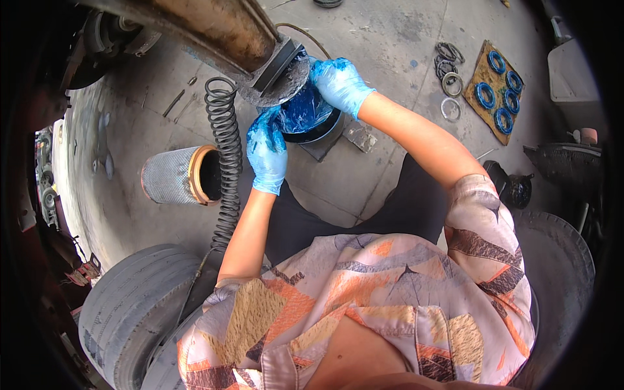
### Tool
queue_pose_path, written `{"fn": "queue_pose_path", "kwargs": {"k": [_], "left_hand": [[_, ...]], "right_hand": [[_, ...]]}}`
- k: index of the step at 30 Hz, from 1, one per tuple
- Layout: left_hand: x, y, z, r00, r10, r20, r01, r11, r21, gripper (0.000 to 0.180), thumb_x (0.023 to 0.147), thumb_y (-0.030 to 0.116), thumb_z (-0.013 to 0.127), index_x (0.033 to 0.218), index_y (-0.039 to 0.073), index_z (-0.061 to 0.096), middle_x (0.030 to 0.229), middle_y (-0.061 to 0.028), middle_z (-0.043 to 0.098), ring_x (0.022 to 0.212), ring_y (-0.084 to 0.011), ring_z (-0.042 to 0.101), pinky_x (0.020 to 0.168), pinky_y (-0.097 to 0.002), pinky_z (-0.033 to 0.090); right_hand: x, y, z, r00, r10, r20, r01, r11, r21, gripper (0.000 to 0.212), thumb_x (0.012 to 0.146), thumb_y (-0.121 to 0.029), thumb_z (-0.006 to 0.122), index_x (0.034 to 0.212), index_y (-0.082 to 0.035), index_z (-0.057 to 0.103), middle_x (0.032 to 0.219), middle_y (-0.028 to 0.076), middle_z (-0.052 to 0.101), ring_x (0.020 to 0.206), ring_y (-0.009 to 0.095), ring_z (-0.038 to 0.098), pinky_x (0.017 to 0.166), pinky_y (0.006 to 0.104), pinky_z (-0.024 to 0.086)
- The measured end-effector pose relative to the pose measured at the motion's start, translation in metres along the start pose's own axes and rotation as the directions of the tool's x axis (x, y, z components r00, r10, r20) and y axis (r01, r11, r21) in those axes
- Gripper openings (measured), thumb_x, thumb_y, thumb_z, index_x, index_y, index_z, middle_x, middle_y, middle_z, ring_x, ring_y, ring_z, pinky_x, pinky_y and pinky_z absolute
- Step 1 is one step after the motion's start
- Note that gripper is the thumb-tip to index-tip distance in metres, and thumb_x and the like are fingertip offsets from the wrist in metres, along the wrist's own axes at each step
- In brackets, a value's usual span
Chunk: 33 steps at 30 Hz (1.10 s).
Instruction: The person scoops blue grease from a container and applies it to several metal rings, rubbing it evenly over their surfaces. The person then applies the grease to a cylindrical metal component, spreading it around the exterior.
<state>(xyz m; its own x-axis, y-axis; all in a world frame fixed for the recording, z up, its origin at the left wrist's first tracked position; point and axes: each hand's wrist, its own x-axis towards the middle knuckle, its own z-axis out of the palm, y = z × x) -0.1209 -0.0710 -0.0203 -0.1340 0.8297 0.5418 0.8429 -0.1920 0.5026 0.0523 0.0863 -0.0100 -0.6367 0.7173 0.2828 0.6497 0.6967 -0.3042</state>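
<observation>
Underneath, concrete floor (390, 78): grey, stained, a broad strip showing between the greased part (302, 112) and the board (497, 79).
Worn tyres (123, 312): crowd the person's left and right.
Rusty beam (221, 32): bounds the space above, ending in a round plate (289, 84).
Coiled hose (221, 136): near the left hand (268, 153).
Greased part: round, thickly smeared blue, black-rimmed below, just under the plate.
Board: carries five blue-smeared rings (504, 97).
Gloved left hand, right hand (341, 88): fingers at the greased part; gripping or not, cannot tell.

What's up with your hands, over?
Left hand, right hand: both at the blue grease. Round metal plate partly hides it. Coiled black hose beside left hand.
</observation>
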Motion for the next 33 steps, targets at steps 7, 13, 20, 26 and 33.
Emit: {"fn": "queue_pose_path", "kwargs": {"k": [7,13,20,26,33], "left_hand": [[-0.017,-0.013,0.011,0.992,0.027,-0.121,-0.028,1.0,-0.011,0.037,0.082,-0.007,0.054,0.117,0.002,0.064,0.115,-0.015,0.065,0.104,-0.033,0.063,0.092,-0.0384,0.05],[-0.023,-0.018,0.019,0.98,0.082,-0.183,-0.092,0.995,-0.044,0.039,0.082,-0.007,0.052,0.119,0.002,0.063,0.118,-0.0161,0.065,0.105,-0.0335,0.062,0.092,-0.0394,0.049],[-0.024,-0.018,0.019,0.984,0.059,-0.167,-0.072,0.995,-0.073,0.042,0.081,-0.007,0.052,0.12,0.005,0.063,0.119,-0.0148,0.065,0.104,-0.0334,0.062,0.092,-0.0395,0.049],[-0.025,-0.021,0.019,0.979,0.055,-0.195,-0.074,0.993,-0.094,0.042,0.081,-0.006,0.051,0.12,0.005,0.063,0.119,-0.0148,0.065,0.104,-0.0328,0.063,0.091,-0.0394,0.049],[-0.028,-0.026,0.022,0.976,0.057,-0.21,-0.085,0.988,-0.127,0.042,0.083,-0.005,0.05,0.122,0.003,0.061,0.12,-0.0164,0.064,0.106,-0.0341,0.062,0.091,-0.04,0.049]], "right_hand": [[0.004,0.011,0.004,0.987,-0.134,0.091,0.16,0.904,-0.396,0.032,0.087,-0.009,0.053,0.118,-0.012,0.061,0.104,0.01,0.067,0.085,0.024,0.067,0.075,0.0352,0.052],[-0.023,0.015,0.011,0.989,-0.105,0.104,0.145,0.824,-0.548,0.06,0.087,-0.01,0.053,0.145,-0.004,0.039,0.114,0.009,0.061,0.093,0.02,0.06,0.081,0.0348,0.046],[-0.036,0.034,0.022,0.984,-0.179,-0.02,0.125,0.758,-0.64,0.049,0.083,-0.009,0.055,0.132,-0.006,0.053,0.132,0.011,0.051,0.094,0.021,0.059,0.082,0.0362,0.048],[-0.052,0.028,0.008,0.999,-0.015,-0.032,-0.004,0.86,-0.511,0.044,0.081,-0.003,0.054,0.126,-0.006,0.057,0.123,0.012,0.058,0.099,0.026,0.061,0.086,0.0395,0.049],[-0.11,-0.041,-0.011,0.912,-0.34,-0.23,0.367,0.926,0.087,0.037,0.074,-0.006,0.068,0.11,-0.006,0.063,0.112,0.014,0.063,0.1,0.032,0.061,0.089,0.0458,0.05]]}}
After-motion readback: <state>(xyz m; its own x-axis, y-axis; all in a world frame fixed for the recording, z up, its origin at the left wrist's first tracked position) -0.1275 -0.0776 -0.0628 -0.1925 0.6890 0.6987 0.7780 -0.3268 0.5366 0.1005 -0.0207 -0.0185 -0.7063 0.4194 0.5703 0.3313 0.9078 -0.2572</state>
